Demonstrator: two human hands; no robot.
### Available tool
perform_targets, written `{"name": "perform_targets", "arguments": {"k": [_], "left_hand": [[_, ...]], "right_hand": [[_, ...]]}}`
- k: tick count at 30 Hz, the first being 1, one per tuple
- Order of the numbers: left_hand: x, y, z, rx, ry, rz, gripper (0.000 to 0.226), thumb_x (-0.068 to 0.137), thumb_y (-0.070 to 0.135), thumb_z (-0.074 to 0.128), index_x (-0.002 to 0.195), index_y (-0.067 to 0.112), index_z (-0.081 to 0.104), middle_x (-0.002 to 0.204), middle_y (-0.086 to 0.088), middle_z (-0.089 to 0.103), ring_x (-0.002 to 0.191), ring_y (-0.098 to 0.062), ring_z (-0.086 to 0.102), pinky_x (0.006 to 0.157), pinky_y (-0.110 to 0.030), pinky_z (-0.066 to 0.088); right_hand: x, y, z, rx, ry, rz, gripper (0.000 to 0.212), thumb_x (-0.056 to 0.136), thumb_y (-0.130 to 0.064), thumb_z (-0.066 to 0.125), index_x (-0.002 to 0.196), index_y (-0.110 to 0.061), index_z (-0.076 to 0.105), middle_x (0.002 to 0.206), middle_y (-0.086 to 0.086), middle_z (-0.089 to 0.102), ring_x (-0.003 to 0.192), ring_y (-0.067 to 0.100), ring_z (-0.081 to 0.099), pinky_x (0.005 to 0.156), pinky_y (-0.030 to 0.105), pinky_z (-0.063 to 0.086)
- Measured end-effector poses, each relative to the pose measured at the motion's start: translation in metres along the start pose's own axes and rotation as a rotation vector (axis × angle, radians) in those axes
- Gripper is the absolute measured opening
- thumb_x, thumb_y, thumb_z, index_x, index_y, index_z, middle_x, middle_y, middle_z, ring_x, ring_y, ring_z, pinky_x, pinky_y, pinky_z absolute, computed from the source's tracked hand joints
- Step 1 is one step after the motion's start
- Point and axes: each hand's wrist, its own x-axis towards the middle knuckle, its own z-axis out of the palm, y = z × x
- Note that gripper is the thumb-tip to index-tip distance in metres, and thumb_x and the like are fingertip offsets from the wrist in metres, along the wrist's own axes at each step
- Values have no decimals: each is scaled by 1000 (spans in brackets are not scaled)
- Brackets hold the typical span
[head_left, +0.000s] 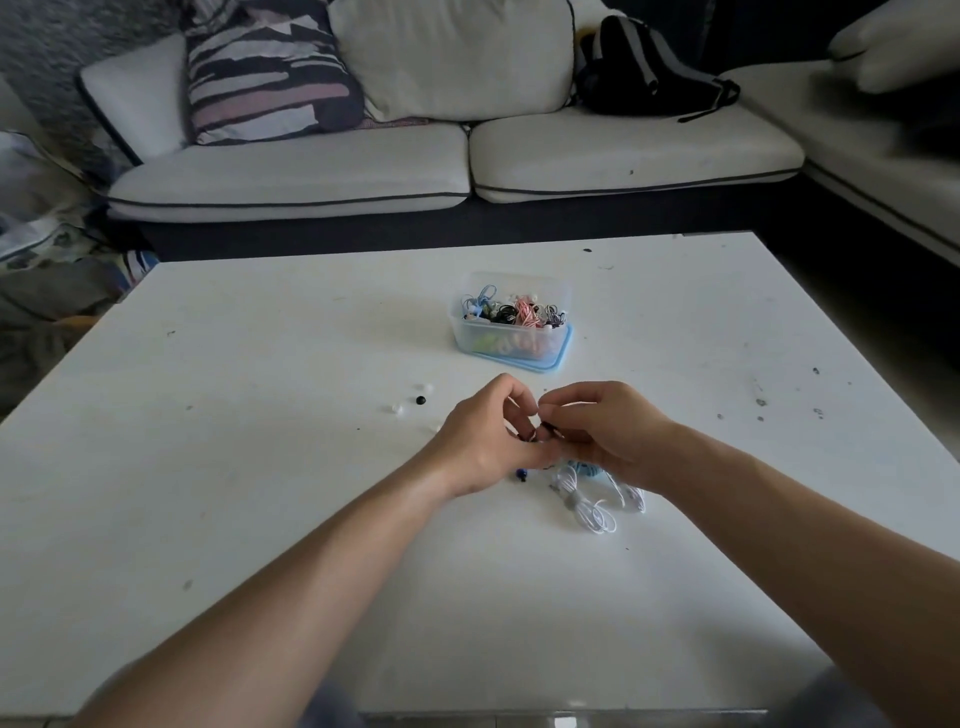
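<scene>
Left hand (485, 441) pinches thin dark cord (544, 427); right hand (610, 434) likewise | coiled white cable (584, 501) beside

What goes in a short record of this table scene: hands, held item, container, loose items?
Left hand: pinches small dark item, mostly hidden
Right hand: pinches the same item
White cable bundle: on table, by right wrist
Container: clear, open, holds coiled cables, stands on blue lid
Loose pieces: small, black and white, left of hands
</scene>
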Motion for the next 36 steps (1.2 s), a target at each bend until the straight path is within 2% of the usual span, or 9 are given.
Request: {"name": "perform_targets", "arguments": {"k": [6,10,14,18,22,25,30,33,36], "left_hand": [[4,-13,13,43,11,-35,31,72,19,83,91,22,58,85,3,70,71,-14,69,77,-39,58],[7,-15,14,129,22,-84,23,75,23,78,89,23,59,81,7,68,71,-9,63,65,-28,52],[4,-22,14,334,-54,-158,27,70,38,79,82,25,58,84,10,63,78,-12,61,66,-29,46],[0,-31,27,534,-79,-203,36,68,53,76,81,27,54,89,11,63,84,-12,60,66,-29,44],[3,-34,36,583,-75,-189,22,73,31,72,84,27,53,92,6,66,85,-18,63,71,-30,50],[4,-35,37,550,-92,-215,16,74,17,64,83,28,56,92,6,67,86,-19,65,78,-34,56],[5,-26,22,-17,-48,-314,17,75,5,73,80,15,62,78,-4,71,64,-20,70,56,-31,58],[3,-20,13,-368,-78,-429,19,79,1,76,86,12,63,93,-12,74,76,-22,74,60,-26,57],[3,-21,14,-589,-120,-518,14,83,0,73,86,12,65,88,-6,73,73,-14,72,64,-22,58]], "right_hand": [[0,0,-1,82,-42,53,16,88,8,66,99,-3,67,82,15,66,74,25,66,66,27,60],[1,-2,-3,71,-51,39,16,87,8,65,95,-5,69,85,14,69,69,23,65,74,32,56],[5,3,-7,-385,11,-52,16,85,6,65,87,-8,71,79,18,67,67,26,61,68,34,57],[7,6,-12,-1040,43,-192,26,83,-4,56,79,-26,69,87,-4,71,83,17,65,78,30,55],[5,9,-8,-1402,115,-187,27,81,-15,50,85,-38,65,97,-11,67,93,19,64,72,30,53],[2,11,-2,-1556,125,-344,26,84,-17,53,96,-37,66,103,-11,64,102,17,58,75,29,42],[-1,15,8,-1320,-138,-449,29,80,-6,59,93,-31,64,98,-10,55,94,15,56,80,36,51],[-1,16,7,-1238,-241,-444,36,77,2,55,95,-30,55,98,-9,54,90,15,58,78,32,51],[-2,13,1,-1154,-265,-430,37,71,-2,65,95,-28,52,100,-8,54,88,10,60,74,28,51]]}}
